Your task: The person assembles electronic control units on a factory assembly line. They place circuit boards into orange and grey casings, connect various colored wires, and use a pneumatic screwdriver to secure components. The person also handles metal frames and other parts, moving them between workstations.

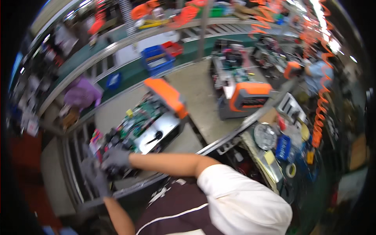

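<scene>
Two hands in grey fabric gloves, the left hand (94, 178) and the right hand (116, 157), meet at the lower-left end of a long, open-topped electronic unit (141, 127), which lies at nine o'clock from the middle of the view. Judging by their place, the step in hand is close work on parts at that end, perhaps wiring or fitting. The right hand sits at the unit's seven o'clock, over its dark parts; the left is just beside it, further out. Motion blur smears the fingers, so I cannot tell whether either grip is closed on anything. The next move seems to call for steady fingertips and light pressure, since so much stands exposed.

The unit looks unfinished: a green circuit board (147, 111) crowded with components runs along it, a bare silver metal plate (168, 123) lies toward three o'clock with a black piece (158, 135) on it, and a bright orange-and-grey end frame (168, 98) stands at one to two o'clock. Blurred multicoloured parts (95, 140), possibly leads, show between eight and nine.
</scene>
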### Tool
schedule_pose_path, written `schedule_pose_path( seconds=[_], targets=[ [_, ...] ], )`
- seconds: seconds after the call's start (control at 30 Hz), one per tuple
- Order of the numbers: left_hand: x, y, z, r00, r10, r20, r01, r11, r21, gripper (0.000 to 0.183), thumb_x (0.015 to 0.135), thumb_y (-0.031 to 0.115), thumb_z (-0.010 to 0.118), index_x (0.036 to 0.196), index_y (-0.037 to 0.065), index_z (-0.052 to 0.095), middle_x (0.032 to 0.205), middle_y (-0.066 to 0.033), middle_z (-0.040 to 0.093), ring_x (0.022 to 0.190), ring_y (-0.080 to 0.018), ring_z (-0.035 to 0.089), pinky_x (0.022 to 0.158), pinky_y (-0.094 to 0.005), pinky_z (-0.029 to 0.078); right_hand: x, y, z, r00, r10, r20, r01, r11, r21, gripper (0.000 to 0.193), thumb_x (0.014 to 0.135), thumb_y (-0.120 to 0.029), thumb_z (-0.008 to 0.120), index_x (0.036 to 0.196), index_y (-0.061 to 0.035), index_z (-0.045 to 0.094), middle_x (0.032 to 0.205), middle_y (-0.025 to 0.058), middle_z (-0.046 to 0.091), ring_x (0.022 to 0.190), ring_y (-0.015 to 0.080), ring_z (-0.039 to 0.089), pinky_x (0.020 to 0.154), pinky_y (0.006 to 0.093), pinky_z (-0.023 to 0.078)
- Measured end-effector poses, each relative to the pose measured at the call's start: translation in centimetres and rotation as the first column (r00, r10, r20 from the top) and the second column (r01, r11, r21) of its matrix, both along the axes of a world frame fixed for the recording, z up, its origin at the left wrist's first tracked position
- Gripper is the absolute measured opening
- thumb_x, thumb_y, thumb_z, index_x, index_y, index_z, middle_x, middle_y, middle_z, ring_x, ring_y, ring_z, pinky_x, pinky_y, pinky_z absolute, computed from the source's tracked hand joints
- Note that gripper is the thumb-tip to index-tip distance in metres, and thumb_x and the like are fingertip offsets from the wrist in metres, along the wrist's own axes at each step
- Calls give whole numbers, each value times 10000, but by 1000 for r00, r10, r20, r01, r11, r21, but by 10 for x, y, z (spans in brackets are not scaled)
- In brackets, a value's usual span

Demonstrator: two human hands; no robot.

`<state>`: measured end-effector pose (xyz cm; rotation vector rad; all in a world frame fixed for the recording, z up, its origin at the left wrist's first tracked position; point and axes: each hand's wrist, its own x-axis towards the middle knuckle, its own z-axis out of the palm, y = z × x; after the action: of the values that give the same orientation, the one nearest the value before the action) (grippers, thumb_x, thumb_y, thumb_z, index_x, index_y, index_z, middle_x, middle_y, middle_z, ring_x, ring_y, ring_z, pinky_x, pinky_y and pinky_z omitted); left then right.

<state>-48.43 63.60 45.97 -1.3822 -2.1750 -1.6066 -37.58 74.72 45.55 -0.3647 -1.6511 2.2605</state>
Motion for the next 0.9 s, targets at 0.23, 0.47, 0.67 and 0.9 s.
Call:
schedule_pose_path(
  seconds=[0.23, 0.47, 0.67, 0.9],
  targets=[
    [12, 7, 25, 929, 75, -361, -120, 987, -104, 372, 877, 375, 530, 1120, 97, 570, 1051, -119, 518, 1066, -281, 428, 967, -407, 276, 23, 15, 25, 976, 197, 93, -163, 943, -290, 148, 710, -119, 691, 800, -16, 636, 666, 29, 589, 537, 114, 502, 489, 243, 382],
    [20, -1, -17, 963, 92, 252, -144, 970, 198, 365, 946, 288, 436, 1141, -4, 533, 1109, -127, 496, 1105, -248, 418, 980, -381, 301, -1, 13, 9, 947, -286, 149, 58, 607, 792, 235, 738, -248, 674, 847, -43, 637, 792, 197, 632, 783, 376, 612, 689, 440, 493],
    [26, 1, -27, 924, 79, 375, -188, 946, 264, 414, 972, 275, 378, 1250, -27, 439, 1260, -151, 414, 1186, -248, 396, 1037, -363, 280, -12, 1, 7, 941, -339, 12, 196, 574, 795, 151, 781, -166, 623, 870, -45, 619, 775, 195, 626, 762, 390, 609, 687, 470, 484],
    [28, 2, -19, 944, 86, 319, -156, 968, 198, 490, 991, 336, 317, 1325, -21, 360, 1348, -151, 369, 1255, -254, 358, 1069, -373, 258, -23, 1, 1, 941, -337, -5, 213, 581, 785, 114, 735, -133, 630, 791, -34, 641, 743, 198, 618, 727, 377, 607, 650, 441, 483]
  ],
)
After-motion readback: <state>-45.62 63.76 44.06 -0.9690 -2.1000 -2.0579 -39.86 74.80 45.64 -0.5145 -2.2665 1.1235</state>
